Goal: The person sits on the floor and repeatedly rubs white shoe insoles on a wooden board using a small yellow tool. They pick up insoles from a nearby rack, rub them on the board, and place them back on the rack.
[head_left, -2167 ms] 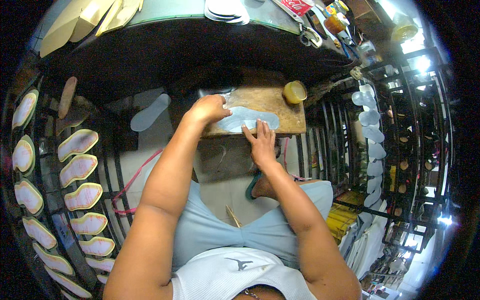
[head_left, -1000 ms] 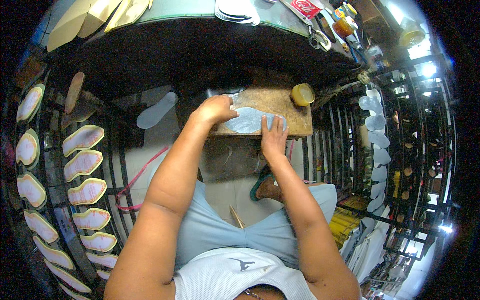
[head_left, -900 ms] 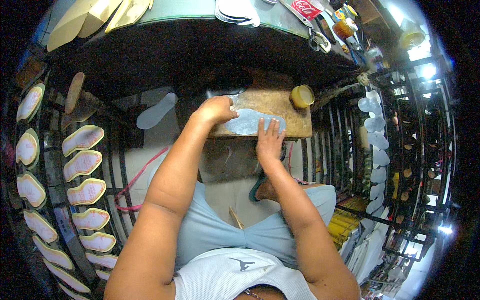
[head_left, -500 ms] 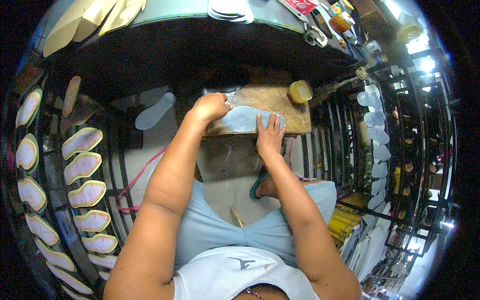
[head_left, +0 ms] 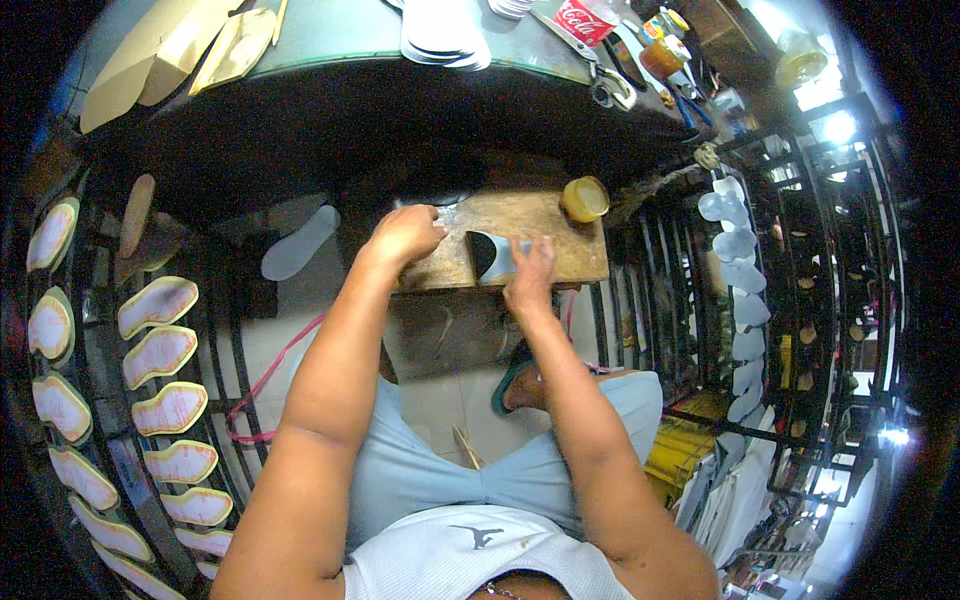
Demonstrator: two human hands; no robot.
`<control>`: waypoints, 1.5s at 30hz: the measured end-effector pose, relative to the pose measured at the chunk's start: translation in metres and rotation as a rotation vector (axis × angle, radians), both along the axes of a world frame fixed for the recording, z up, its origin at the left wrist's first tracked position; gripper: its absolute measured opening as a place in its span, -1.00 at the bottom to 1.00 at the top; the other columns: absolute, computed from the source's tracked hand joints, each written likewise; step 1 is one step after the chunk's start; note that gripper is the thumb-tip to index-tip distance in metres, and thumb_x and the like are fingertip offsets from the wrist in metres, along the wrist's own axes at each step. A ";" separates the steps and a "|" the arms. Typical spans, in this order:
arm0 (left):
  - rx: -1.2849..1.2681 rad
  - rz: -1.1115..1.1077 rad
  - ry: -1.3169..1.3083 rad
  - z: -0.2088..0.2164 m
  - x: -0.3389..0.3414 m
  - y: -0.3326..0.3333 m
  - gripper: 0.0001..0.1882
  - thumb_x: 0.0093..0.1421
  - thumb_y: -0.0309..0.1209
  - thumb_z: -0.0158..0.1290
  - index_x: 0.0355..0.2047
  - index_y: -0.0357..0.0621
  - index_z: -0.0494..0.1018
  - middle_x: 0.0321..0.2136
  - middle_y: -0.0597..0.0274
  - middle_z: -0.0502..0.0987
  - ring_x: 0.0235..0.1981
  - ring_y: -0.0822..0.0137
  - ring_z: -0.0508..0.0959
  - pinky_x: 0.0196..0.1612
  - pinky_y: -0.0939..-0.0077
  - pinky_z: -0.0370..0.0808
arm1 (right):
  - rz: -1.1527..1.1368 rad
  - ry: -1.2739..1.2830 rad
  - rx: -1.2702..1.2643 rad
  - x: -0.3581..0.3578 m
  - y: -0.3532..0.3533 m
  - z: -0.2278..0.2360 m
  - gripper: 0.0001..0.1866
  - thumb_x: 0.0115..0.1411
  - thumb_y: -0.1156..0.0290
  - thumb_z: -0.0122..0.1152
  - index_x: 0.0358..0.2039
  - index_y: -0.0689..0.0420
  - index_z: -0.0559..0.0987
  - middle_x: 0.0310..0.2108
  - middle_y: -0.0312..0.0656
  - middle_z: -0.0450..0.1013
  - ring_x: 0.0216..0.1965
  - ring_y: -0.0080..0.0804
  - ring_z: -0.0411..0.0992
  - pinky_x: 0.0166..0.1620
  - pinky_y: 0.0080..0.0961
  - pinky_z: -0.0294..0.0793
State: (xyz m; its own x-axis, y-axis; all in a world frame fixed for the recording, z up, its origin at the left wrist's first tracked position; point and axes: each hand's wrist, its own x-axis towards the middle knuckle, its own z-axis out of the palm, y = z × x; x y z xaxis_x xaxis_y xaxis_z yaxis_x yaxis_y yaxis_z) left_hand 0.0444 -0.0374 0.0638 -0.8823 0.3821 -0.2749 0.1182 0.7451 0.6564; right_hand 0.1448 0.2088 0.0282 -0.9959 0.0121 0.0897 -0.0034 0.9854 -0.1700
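- Handling step, apparently: right hand (head_left: 531,268) bends its fingers over a grey sheet (head_left: 503,258) by the wooden board's (head_left: 575,240) front edge; pinching or pressing, cannot tell.
- Left hand (head_left: 408,236): curled at the left edge; contents hidden.
- Next move probably calls for a light, even grip.
- Sheet: thin, smooth, seemingly bowed, dark beside its left end.
- Board: worn, stained.
- Far right corner: round yellowish cup (head_left: 585,200).

2 hands (head_left: 405,237) (head_left: 530,278), 1 sole (head_left: 500,258), 1 tub (head_left: 585,201) @ brd (head_left: 577,246).

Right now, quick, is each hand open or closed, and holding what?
Left hand: fingers bent; can't tell whether it's holding anything.
Right hand: closed, holding the curled grey piece.
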 end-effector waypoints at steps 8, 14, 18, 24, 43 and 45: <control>-0.030 -0.010 -0.038 -0.002 -0.001 0.006 -0.48 0.13 -0.17 0.13 0.05 -0.19 0.53 -0.06 -0.19 0.58 0.01 -0.08 0.58 0.13 0.14 0.45 | 0.002 -0.183 0.641 -0.002 -0.004 -0.016 -0.36 0.33 0.31 -0.11 0.43 0.02 0.12 0.39 0.19 0.06 0.45 0.09 -0.06 0.34 0.28 -0.05; -0.009 -0.003 -0.015 -0.018 0.001 0.010 -0.65 0.08 -0.30 0.05 -0.19 -0.23 0.61 -0.17 -0.23 0.60 -0.06 -0.14 0.59 0.05 0.06 0.49 | 0.285 -0.098 0.429 0.007 -0.074 -0.016 -0.32 0.25 0.36 -0.03 0.41 -0.09 0.18 0.40 0.14 0.05 0.44 0.07 -0.03 0.34 0.25 -0.02; 0.011 -0.034 -0.005 -0.033 0.005 0.013 -0.68 0.10 -0.38 -0.01 -0.23 -0.26 0.62 -0.18 -0.25 0.59 -0.09 -0.13 0.61 -0.01 0.07 0.51 | 0.641 -0.176 0.116 0.027 -0.044 0.020 -0.35 0.19 0.43 0.04 0.34 -0.13 0.32 0.37 0.14 0.11 0.40 0.13 0.04 0.33 0.24 0.02; -0.072 -0.063 0.009 -0.048 0.003 0.014 -0.63 0.11 -0.30 -0.01 -0.23 -0.35 0.59 -0.23 -0.34 0.58 -0.14 -0.22 0.60 -0.01 0.05 0.50 | 0.442 -0.241 -0.126 0.061 0.096 0.067 -0.23 -0.02 0.64 0.13 0.28 -0.06 0.39 0.27 0.07 0.28 0.26 0.05 0.26 0.30 -0.09 0.22; 0.272 0.076 -0.056 -0.036 0.000 0.066 -0.63 0.23 -0.26 0.07 -0.41 -0.45 0.53 -0.51 -0.06 0.55 -0.44 0.18 0.52 -0.26 0.26 0.45 | -0.066 -0.046 -0.483 0.012 0.124 0.027 -0.40 0.00 0.69 0.03 0.15 0.24 0.46 0.08 0.11 0.41 0.16 0.05 0.35 0.24 -0.21 0.34; 0.221 0.153 -0.036 -0.027 0.007 0.071 -0.63 0.16 -0.23 0.19 -0.26 -0.34 0.45 -0.46 0.04 0.50 -0.42 0.25 0.47 -0.26 0.35 0.44 | -0.080 -0.046 -0.530 0.013 0.124 0.031 -0.39 0.01 0.69 0.02 0.17 0.24 0.45 0.10 0.12 0.39 0.18 0.06 0.34 0.25 -0.21 0.33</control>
State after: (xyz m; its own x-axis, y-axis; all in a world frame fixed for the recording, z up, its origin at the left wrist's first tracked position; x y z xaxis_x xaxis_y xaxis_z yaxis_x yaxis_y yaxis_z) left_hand 0.0511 0.0333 0.0367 -0.9254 0.2998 -0.2319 -0.0110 0.5903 0.8071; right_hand 0.1573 0.3325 0.0587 -0.9928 0.1196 0.0075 0.0869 0.7616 -0.6422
